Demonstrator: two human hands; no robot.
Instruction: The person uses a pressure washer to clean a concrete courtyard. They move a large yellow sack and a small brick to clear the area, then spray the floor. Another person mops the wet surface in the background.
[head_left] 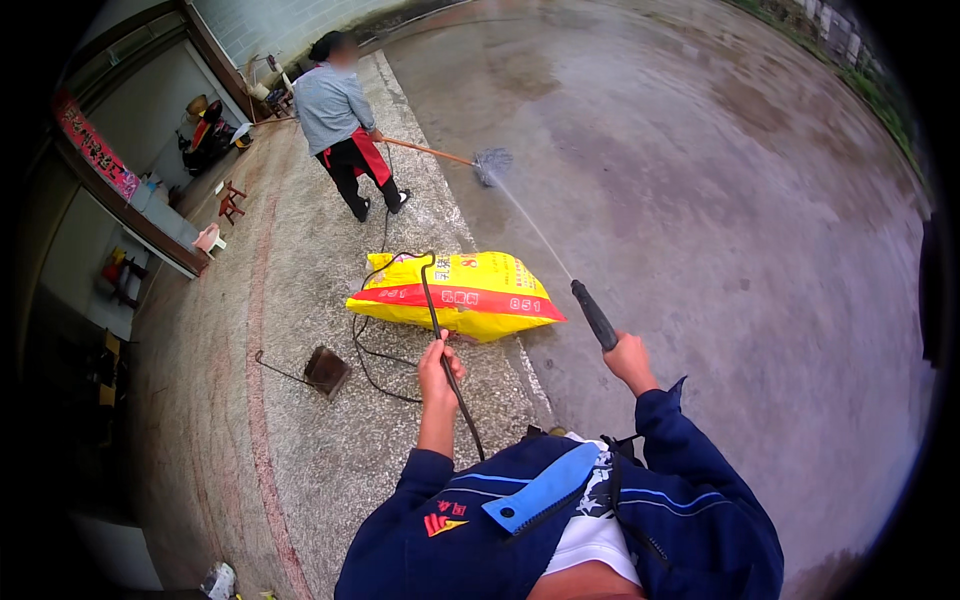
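My right hand (630,362) is closed round the handle end of a black spray wand (594,316) that points forward and left. A thin jet of water (535,228) leaves its tip and reaches the grey mop head (493,163). My left hand (438,378) grips a black hose (431,295), which runs back toward my body and loops over a full yellow sack with a red band (490,292). Another person in a grey top (333,105) holds the mop by its orange-brown handle (430,152), its head on the wet concrete.
A metal dustpan with a long handle (326,372) lies on the rough paving to the left. Farther off by the doorways are a pink chair (208,239), a small wooden stool (231,200) and a parked scooter (207,140). Hose coils (375,352) lie beside the sack.
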